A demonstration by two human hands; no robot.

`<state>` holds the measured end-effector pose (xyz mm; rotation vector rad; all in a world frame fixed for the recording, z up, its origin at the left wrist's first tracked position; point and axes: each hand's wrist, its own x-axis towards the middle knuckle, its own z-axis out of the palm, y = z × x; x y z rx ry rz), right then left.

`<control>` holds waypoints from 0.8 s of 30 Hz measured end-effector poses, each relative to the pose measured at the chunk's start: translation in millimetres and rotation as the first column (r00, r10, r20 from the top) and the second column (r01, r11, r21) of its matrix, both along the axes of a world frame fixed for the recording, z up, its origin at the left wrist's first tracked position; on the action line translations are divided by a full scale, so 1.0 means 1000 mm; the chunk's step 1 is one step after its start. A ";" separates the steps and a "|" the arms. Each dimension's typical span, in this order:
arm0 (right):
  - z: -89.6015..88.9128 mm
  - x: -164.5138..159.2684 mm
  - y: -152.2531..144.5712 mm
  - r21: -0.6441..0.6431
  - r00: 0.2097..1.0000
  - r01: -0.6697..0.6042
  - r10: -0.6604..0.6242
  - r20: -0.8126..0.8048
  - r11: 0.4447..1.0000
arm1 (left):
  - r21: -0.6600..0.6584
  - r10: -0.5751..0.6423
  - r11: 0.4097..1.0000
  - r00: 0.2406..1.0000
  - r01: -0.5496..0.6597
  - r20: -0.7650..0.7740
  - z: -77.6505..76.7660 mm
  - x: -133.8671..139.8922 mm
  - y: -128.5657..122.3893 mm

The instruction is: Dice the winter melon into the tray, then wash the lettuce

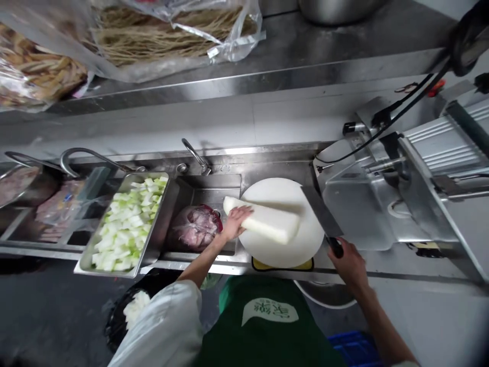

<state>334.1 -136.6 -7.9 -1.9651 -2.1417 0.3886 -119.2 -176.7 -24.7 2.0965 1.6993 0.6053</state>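
A long, pale piece of peeled winter melon (273, 222) lies across a round white cutting board (305, 247), its left end reaching past the board's edge over the sink. My left hand (236, 221) grips that left end from above, fingers laid over the top. In my right hand (347, 260) is the dark handle of a wide-bladed cleaver (321, 211). The blade points up and left, its tip by the board's right edge, apart from the melon. A metal tray (142, 251) of pale green-white cubes stands at the left.
Bagged raw meat (196, 227) sits in the sink (216, 182) beneath a faucet (196, 155). A slicing machine (420, 178) with a dangling cable takes up the right side. Overhead, a steel shelf (298, 76) carries bagged dried food (171, 38). A black bin (114, 321) is below at left.
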 end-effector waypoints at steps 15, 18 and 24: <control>0.001 -0.025 0.028 -0.247 0.916 -0.237 0.132 -0.378 0.940 | -0.108 0.559 0.821 0.750 -0.561 0.353 -0.016 0.075 -0.036; 0.002 -0.032 0.029 -0.266 0.943 -0.264 0.190 -0.274 0.927 | -0.192 0.662 0.724 0.590 -0.662 0.463 -0.033 0.111 -0.047; 0.014 -0.050 0.042 -0.367 0.942 -0.294 0.332 0.045 0.883 | -0.263 0.735 0.655 0.515 -0.709 0.441 -0.045 0.167 -0.028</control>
